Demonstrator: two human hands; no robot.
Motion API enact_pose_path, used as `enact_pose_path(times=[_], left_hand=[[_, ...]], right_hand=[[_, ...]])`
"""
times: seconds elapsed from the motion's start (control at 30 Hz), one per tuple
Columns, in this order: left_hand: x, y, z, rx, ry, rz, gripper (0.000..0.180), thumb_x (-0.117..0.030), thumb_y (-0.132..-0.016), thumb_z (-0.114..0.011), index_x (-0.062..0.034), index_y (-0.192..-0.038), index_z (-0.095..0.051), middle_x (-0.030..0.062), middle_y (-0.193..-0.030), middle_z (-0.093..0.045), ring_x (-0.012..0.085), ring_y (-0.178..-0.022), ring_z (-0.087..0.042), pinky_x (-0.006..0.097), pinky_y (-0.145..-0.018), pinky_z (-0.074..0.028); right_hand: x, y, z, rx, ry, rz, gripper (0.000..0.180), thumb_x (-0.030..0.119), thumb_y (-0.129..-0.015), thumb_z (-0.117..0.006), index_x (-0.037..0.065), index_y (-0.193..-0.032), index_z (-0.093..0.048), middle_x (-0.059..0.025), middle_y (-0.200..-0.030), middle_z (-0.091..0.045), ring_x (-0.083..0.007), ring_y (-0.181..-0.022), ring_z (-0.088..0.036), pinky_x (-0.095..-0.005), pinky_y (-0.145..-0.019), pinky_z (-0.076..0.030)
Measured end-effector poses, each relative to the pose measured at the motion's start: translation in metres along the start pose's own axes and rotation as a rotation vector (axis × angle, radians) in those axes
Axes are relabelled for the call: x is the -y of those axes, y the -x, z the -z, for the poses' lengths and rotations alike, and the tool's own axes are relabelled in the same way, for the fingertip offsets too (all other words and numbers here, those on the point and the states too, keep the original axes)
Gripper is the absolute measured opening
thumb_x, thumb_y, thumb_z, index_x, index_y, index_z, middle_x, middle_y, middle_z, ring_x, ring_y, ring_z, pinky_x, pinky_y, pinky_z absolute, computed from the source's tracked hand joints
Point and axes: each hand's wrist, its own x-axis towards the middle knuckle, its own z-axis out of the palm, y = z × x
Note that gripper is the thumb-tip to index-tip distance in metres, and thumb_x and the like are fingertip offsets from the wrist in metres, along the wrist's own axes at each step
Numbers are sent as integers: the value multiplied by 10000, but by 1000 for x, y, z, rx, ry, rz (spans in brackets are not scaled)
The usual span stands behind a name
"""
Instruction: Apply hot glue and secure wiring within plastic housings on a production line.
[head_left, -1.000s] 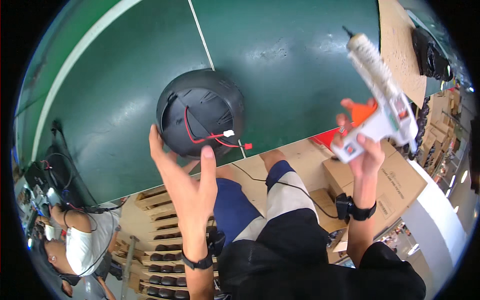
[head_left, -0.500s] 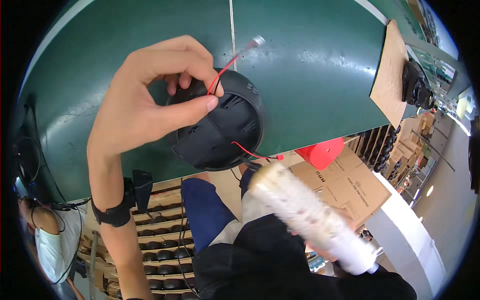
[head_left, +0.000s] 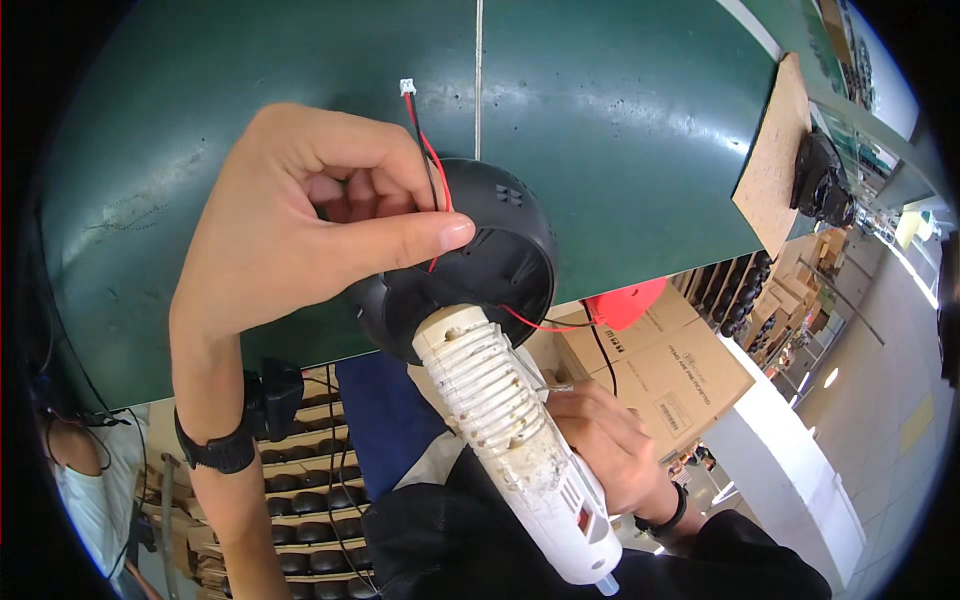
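My left hand [head_left: 300, 220] grips a black dome-shaped housing [head_left: 500, 250] and pinches its red and black wires [head_left: 425, 150], which end in a small white connector [head_left: 407, 87]. The housing rests at the near edge of the green table [head_left: 620, 130]. My right hand [head_left: 600, 440] holds a dirty white glue gun [head_left: 510, 440], its nozzle pushed into the open side of the housing. A second red wire [head_left: 535, 322] trails out of the housing toward the right.
A brown board [head_left: 775, 150] with a black part [head_left: 822, 185] on it lies at the table's right end. Cardboard boxes [head_left: 670, 370] and a red object [head_left: 625, 300] sit below the table edge. Racks of black parts [head_left: 300, 500] stand lower left, beside another person [head_left: 85, 480].
The glue gun came down from the upper right, and its nozzle now sits inside the housing. My left hand closed on the housing and lifted the wires upward.
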Motion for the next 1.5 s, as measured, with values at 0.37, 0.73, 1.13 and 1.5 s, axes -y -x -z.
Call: enact_pose_path(times=[0.37, 0.73, 1.13, 1.5], left_hand=[[-3, 4, -5, -39, -49, 35, 119, -34, -860, -789, -10, -927, -694, -22, -728, -629, 24, -651, -565, 198, -598, -433], [-16, 32, -15, -187, -38, 37, 185, 17, -807, -771, -17, -913, -622, 40, -944, -598, 99, -830, -572, 239, -761, -452], [4, 54, -24, -61, -339, -114, 731, -87, -648, -871, -67, -1318, -579, 215, -1530, -483, 335, -1445, -448, 479, -1179, -345], [22, 131, -81, -568, -170, 152, 1136, -359, -715, -905, -2, -1583, -264, 220, -1410, -513, 329, -1340, -506, 468, -1073, -445]], right_hand=[[-1, 3, -4, -39, 75, -10, 293, 69, -744, -734, -55, -990, -635, -159, -952, -658, -337, -886, -689, -363, -592, -560], [-3, 4, 3, -67, -28, -9, 280, 51, -725, -738, -81, -949, -635, -169, -870, -637, -339, -769, -660, -389, -637, -551], [-2, 5, 14, -40, -69, -10, 314, 64, -738, -766, -89, -981, -639, -215, -967, -671, -375, -880, -705, -400, -730, -584], [-5, 22, 19, -53, -61, -41, 325, 77, -774, -753, -90, -1029, -641, -215, -1041, -665, -372, -972, -700, -364, -644, -584]])
